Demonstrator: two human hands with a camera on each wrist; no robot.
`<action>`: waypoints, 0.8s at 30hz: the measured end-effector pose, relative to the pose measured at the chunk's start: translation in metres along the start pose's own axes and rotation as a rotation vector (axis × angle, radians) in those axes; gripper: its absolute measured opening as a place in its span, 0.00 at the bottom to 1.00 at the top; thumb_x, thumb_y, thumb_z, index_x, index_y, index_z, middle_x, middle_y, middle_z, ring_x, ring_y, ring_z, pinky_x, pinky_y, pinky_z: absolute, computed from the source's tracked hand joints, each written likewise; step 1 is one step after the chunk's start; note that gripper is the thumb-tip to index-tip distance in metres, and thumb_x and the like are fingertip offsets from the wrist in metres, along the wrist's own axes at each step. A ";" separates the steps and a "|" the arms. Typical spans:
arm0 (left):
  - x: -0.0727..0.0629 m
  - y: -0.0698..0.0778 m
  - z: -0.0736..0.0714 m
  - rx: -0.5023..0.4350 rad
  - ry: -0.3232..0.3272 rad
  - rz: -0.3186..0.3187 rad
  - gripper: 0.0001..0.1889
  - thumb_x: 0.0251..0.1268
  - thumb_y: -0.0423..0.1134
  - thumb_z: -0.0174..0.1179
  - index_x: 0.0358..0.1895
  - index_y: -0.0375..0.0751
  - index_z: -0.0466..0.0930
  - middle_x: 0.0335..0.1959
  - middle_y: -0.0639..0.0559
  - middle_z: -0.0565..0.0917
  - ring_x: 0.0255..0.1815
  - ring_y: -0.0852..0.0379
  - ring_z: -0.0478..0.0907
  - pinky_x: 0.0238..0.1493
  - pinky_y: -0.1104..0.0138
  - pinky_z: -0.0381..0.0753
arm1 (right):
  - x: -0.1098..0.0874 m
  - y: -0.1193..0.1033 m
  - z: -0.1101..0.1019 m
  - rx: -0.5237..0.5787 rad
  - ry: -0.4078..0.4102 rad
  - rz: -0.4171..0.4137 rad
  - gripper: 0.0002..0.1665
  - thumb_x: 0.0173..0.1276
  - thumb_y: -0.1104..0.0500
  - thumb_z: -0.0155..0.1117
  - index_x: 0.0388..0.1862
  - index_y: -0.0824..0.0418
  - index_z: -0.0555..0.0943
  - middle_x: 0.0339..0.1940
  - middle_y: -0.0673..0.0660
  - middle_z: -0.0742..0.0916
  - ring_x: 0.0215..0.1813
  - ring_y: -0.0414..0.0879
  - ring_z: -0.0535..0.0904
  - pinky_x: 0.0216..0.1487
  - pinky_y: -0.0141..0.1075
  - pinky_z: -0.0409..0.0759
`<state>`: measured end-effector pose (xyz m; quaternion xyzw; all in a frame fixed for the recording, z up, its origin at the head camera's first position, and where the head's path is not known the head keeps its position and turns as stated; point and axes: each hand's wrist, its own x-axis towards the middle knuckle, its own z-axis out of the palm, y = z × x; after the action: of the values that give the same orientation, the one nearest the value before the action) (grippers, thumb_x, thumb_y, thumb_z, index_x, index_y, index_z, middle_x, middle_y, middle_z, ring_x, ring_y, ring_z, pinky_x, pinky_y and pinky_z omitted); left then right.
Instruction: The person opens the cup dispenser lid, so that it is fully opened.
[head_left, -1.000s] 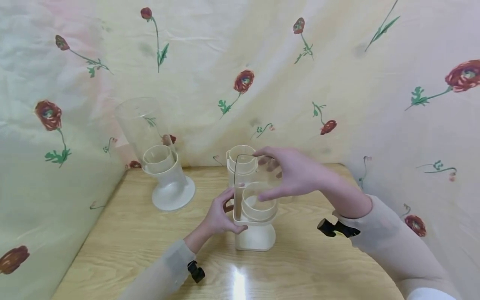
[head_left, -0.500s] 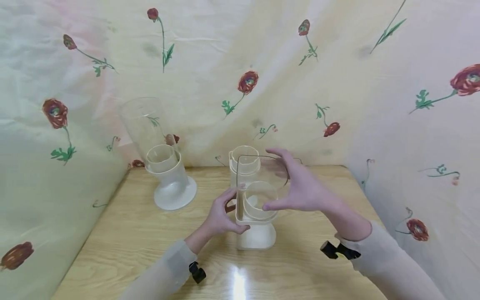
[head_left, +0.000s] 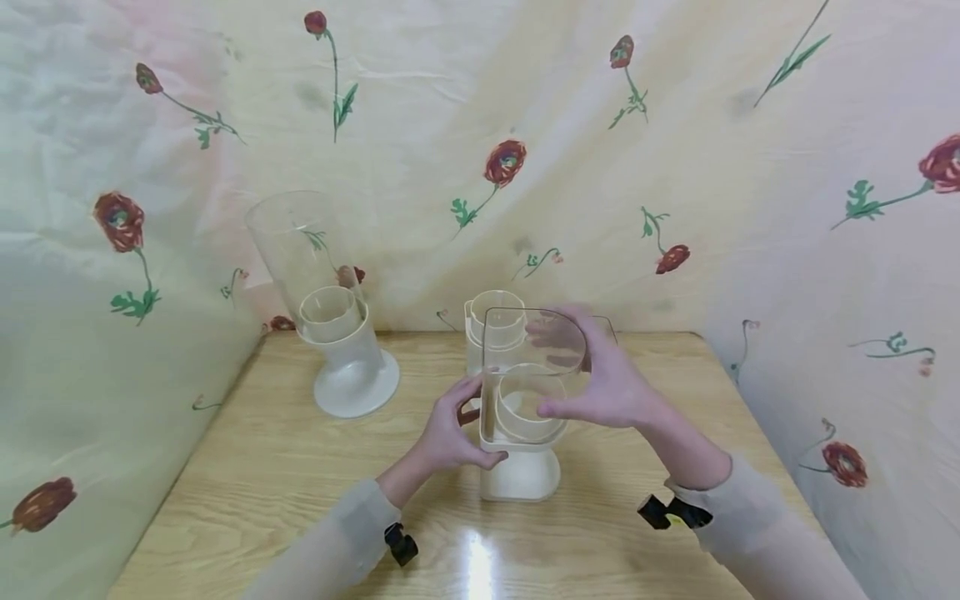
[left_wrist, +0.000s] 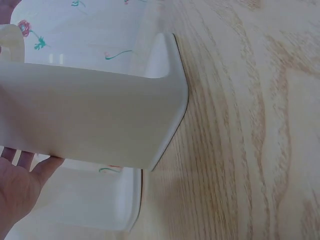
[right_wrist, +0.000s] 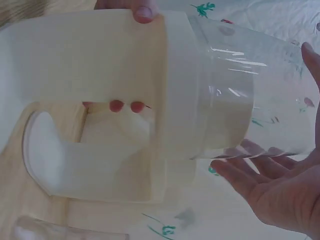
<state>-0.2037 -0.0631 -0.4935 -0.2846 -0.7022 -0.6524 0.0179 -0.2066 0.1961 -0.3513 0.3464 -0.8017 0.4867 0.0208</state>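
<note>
Near the middle of the table, a white plastic stand (head_left: 519,477) carries a clear plastic cover (head_left: 517,358) with squared corners. Through the cover a round inner cup (head_left: 528,417) shows. My left hand (head_left: 444,437) grips the stand just below its upper rim, thumb in front. Its fingers (left_wrist: 42,167) press the stand's side in the left wrist view. My right hand (head_left: 611,387) wraps the right side of the cover, its thumb in front and its fingers seen through the clear wall. In the right wrist view, the cover (right_wrist: 280,95) lies between that hand's thumb and fingers.
A second white stand (head_left: 480,354) with a round cup is right behind. At the back left, a white round-footed stand (head_left: 356,383) bears a tall clear cylinder (head_left: 292,242). Another clear plastic piece (right_wrist: 70,231) shows low in the right wrist view. Flowered cloth (head_left: 420,108) hangs behind.
My right hand has come down from the cover's top edge to its right side, fingers now behind the clear wall. The left hand keeps its grip. The head view has shifted slightly.
</note>
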 end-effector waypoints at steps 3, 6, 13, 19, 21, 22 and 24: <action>0.000 0.001 0.001 0.000 -0.004 -0.012 0.59 0.34 0.29 0.83 0.81 0.52 0.68 0.65 0.43 0.79 0.64 0.56 0.78 0.63 0.52 0.89 | -0.007 0.008 0.004 0.071 -0.036 0.023 0.63 0.50 0.65 0.88 0.82 0.59 0.62 0.75 0.67 0.79 0.72 0.63 0.80 0.65 0.39 0.88; -0.001 0.001 0.000 -0.003 -0.011 -0.032 0.59 0.35 0.29 0.83 0.81 0.53 0.68 0.66 0.44 0.79 0.64 0.56 0.78 0.64 0.51 0.88 | -0.010 0.012 0.009 0.109 -0.051 0.018 0.59 0.53 0.66 0.87 0.80 0.63 0.63 0.74 0.70 0.78 0.71 0.64 0.81 0.64 0.36 0.88; 0.000 0.001 0.001 0.013 -0.005 -0.033 0.53 0.35 0.30 0.84 0.75 0.51 0.74 0.70 0.46 0.79 0.66 0.56 0.78 0.63 0.52 0.89 | -0.010 0.010 0.011 0.064 -0.040 -0.018 0.60 0.52 0.64 0.88 0.80 0.60 0.64 0.72 0.69 0.80 0.69 0.63 0.84 0.61 0.39 0.89; 0.002 0.003 0.002 0.032 0.002 -0.012 0.53 0.34 0.30 0.84 0.75 0.50 0.74 0.67 0.45 0.80 0.65 0.54 0.78 0.62 0.57 0.89 | -0.017 0.019 0.013 0.075 -0.026 -0.024 0.73 0.44 0.64 0.92 0.85 0.54 0.58 0.75 0.69 0.77 0.71 0.61 0.81 0.65 0.37 0.87; 0.002 0.002 0.002 0.030 -0.001 -0.013 0.54 0.35 0.30 0.83 0.76 0.49 0.73 0.67 0.44 0.80 0.65 0.54 0.78 0.63 0.57 0.89 | -0.022 0.023 0.017 0.025 -0.012 -0.024 0.75 0.42 0.60 0.94 0.85 0.53 0.58 0.74 0.66 0.80 0.68 0.57 0.83 0.65 0.36 0.86; 0.002 0.002 0.002 0.029 -0.001 -0.014 0.54 0.35 0.30 0.83 0.76 0.49 0.73 0.67 0.43 0.80 0.65 0.55 0.78 0.63 0.57 0.89 | -0.024 0.025 0.019 0.005 -0.003 -0.022 0.74 0.42 0.59 0.94 0.84 0.53 0.59 0.72 0.65 0.82 0.67 0.56 0.83 0.64 0.36 0.86; 0.002 0.001 0.002 0.020 -0.001 -0.017 0.56 0.34 0.29 0.83 0.78 0.49 0.72 0.67 0.43 0.80 0.65 0.56 0.78 0.63 0.55 0.89 | -0.028 0.028 0.023 -0.037 0.024 -0.022 0.71 0.43 0.58 0.94 0.83 0.55 0.60 0.69 0.62 0.85 0.63 0.53 0.85 0.63 0.36 0.86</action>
<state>-0.2041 -0.0609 -0.4921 -0.2788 -0.7111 -0.6452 0.0148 -0.1947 0.2005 -0.3955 0.3491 -0.8063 0.4756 0.0420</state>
